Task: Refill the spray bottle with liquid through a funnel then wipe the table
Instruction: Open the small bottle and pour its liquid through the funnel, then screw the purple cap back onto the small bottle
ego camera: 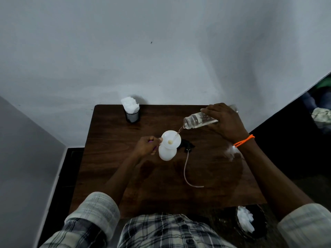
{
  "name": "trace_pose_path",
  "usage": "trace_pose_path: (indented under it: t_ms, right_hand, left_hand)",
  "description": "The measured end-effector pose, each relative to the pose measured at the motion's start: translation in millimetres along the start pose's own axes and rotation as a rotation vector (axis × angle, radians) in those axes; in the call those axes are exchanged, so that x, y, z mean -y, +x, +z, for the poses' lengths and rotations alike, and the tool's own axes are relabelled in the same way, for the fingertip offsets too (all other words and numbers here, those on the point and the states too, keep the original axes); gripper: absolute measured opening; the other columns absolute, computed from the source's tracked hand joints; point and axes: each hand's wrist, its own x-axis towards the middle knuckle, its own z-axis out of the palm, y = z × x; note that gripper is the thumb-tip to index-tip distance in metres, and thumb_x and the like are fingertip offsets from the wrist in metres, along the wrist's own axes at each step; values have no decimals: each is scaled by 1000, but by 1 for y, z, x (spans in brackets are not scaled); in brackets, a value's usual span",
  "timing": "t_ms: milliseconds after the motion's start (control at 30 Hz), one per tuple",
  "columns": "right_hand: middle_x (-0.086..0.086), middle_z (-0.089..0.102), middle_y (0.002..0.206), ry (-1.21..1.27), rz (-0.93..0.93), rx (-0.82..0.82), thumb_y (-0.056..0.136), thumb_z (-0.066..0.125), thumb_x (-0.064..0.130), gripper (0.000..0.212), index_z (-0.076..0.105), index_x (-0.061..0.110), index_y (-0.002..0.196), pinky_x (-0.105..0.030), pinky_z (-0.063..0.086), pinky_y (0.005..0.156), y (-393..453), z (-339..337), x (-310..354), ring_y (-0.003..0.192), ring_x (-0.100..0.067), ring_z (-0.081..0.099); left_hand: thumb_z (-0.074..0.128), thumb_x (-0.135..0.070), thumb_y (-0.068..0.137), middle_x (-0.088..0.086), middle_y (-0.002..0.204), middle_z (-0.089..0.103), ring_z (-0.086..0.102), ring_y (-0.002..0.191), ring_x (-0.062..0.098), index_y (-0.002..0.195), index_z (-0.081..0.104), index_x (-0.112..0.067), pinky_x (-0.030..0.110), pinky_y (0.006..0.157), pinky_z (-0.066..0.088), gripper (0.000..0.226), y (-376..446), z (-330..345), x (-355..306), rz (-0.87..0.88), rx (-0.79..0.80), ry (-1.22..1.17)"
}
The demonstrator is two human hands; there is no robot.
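A white spray bottle body (166, 153) stands on the dark wooden table (125, 176) with a white funnel (170, 141) set in its neck. My left hand (146, 146) pinches the funnel's rim and steadies it. My right hand (223, 122) grips a clear bottle (195, 120), tilted mouth-down to the left, and a thin stream of liquid runs from it into the funnel. The black spray head (187, 145) lies on the table just right of the white bottle, its long dip tube (188, 174) curling toward me.
A black mesh cup (132, 116) stuffed with white tissues stands at the table's far left. A crumpled white tissue (232, 151) lies under my right wrist. Off the near right edge a dark bin (258, 222) holds used tissues. A wall runs behind the table.
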Motion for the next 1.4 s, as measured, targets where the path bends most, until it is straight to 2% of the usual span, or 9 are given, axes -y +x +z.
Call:
trace_pose_path:
  t_ms: [133, 400, 667, 800, 1033, 1133, 1200, 1300, 1400]
  right_hand:
    - [-6, 71, 117, 22, -30, -15, 84, 62, 41, 49, 72, 13, 123, -34, 44, 88, 0, 1, 2, 105, -27, 60]
    - [-7, 71, 117, 23, -19, -20, 86, 59, 44, 52, 71, 13, 125, -32, 42, 89, 0, 3, 1, 107, -26, 58]
    - [-6, 70, 119, 44, 15, -15, 80, 79, 28, 48, 71, 15, 126, -36, 46, 91, -1, 9, 0, 110, -27, 60]
    - [-6, 67, 124, 108, 117, 24, 72, 89, 23, 64, 67, 18, 132, -43, 54, 90, -6, 16, 3, 113, -27, 61]
    - [-5, 65, 123, 250, 251, -10, 70, 91, 27, 67, 67, 19, 132, -37, 55, 89, -6, 34, 17, 105, -21, 65]
    - [-5, 67, 118, 327, 270, -59, 69, 94, 28, 64, 69, 15, 127, -36, 57, 86, -1, 41, 20, 99, -18, 67]
    - [-4, 69, 114, 375, 305, -102, 66, 96, 30, 64, 71, 14, 122, -32, 56, 86, 5, 42, 23, 97, -16, 68]
    - [-1, 72, 106, 459, 354, -137, 62, 97, 34, 61, 74, 14, 116, -29, 55, 84, 17, 41, 32, 95, -14, 68]
    - [0, 73, 93, 612, 417, -160, 60, 97, 33, 53, 75, 18, 106, -40, 58, 79, 28, 40, 41, 87, -17, 69]
  left_hand:
    - [69, -33, 96, 6, 54, 51, 46, 47, 19, 58, 60, -19, 28, 51, 41, 41, -1, 1, -1, -2, -15, 16]
    - [70, -35, 95, 7, 54, 52, 46, 48, 19, 58, 61, -18, 29, 52, 42, 41, -3, 0, -3, -15, -28, 27]
    - [66, -43, 96, 8, 56, 50, 47, 48, 19, 72, 59, -5, 26, 49, 43, 46, -10, 1, -12, -34, -60, 16]
    - [56, -48, 100, 19, 63, 55, 49, 44, 20, 84, 65, 10, 23, 41, 39, 60, -13, 0, -16, -78, -179, -62]
    - [36, -29, 96, 26, 79, 70, 58, 54, 24, 80, 71, -7, 22, 43, 38, 44, -5, -15, -27, -118, -411, -23]
    - [43, -27, 98, 12, 73, 67, 60, 56, 10, 88, 70, -6, 31, 59, 44, 35, 1, -19, -44, -36, -440, 48]
    - [60, -33, 95, 3, 72, 67, 61, 58, 2, 99, 67, -10, 30, 67, 46, 25, 6, -20, -62, 14, -451, 92]
    - [80, -45, 82, -11, 91, 63, 63, 82, 4, 113, 59, -20, 25, 76, 54, 44, 3, -15, -97, 113, -495, 52]
    - [86, -53, 72, -7, 94, 73, 70, 86, 8, 105, 70, -20, 31, 80, 59, 50, 5, -5, -134, 262, -478, -56]
